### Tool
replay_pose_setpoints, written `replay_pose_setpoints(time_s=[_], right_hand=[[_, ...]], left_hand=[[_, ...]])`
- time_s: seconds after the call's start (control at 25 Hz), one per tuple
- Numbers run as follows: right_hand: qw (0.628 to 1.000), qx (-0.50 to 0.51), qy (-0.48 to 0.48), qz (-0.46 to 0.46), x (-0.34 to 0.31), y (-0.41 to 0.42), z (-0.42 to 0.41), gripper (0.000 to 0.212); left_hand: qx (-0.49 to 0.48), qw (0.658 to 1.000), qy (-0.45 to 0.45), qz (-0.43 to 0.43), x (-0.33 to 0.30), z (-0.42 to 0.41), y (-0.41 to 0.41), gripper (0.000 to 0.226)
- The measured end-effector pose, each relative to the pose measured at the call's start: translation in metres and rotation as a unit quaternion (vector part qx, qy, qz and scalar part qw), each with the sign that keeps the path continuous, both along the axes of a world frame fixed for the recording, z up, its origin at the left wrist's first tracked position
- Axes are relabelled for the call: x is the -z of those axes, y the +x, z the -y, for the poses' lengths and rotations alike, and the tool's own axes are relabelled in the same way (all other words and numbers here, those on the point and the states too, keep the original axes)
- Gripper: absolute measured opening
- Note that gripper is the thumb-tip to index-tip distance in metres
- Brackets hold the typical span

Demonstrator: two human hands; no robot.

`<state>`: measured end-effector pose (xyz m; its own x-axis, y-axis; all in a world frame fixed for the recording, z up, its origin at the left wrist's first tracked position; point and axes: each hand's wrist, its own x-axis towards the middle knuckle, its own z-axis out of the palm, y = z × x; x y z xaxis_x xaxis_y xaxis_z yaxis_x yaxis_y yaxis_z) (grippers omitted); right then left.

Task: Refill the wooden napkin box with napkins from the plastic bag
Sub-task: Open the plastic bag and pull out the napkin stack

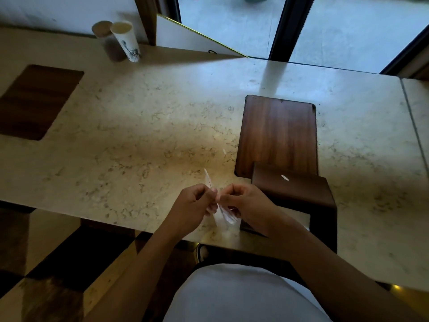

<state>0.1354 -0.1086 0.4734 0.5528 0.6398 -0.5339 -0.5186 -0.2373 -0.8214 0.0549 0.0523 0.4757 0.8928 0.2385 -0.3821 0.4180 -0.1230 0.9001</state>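
**Both hands pinching the plastic bag at the table's near edge**

Nearest in, the left hand (196,202) and right hand (241,202) are meeting almost knuckle to knuckle, fingers curled in and pinching the top of a clear plastic bag (224,217) between them. The bag is hanging down onto the marble table (139,135), right by the near edge; it's thin and blurred, so what it's holding is hard to make out. Just beside the right hand, the wooden box (292,189) is sitting with a white sliver (284,178) lying on its top. Behind it, touching, a dark wooden board (277,133) is lying flat. Far back at the left, two paper cups (118,40) are standing side by side against the wall.
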Motion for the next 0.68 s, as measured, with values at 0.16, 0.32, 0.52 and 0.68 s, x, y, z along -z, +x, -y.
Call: replay_pose_setpoints(time_s=[0.16,0.32,0.52,0.68], right_hand=[[0.997,0.013,0.026,-0.067,0.005,0.002,0.0,0.01],[0.999,-0.029,-0.021,-0.022,0.003,0.002,-0.003,0.017],[0.924,-0.247,-0.122,0.266,-0.01,0.016,-0.005,0.03],[0.925,-0.211,-0.109,0.297,-0.01,0.015,-0.008,0.032]], left_hand=[[0.008,1.0,-0.021,-0.017,0.0,-0.002,0.001,0.027],[0.012,0.999,-0.012,-0.029,0.002,0.001,0.003,0.028],[0.064,0.998,0.006,-0.026,0.003,0.001,0.006,0.032],[0.029,0.999,-0.022,-0.012,0.002,0.004,0.01,0.033]])
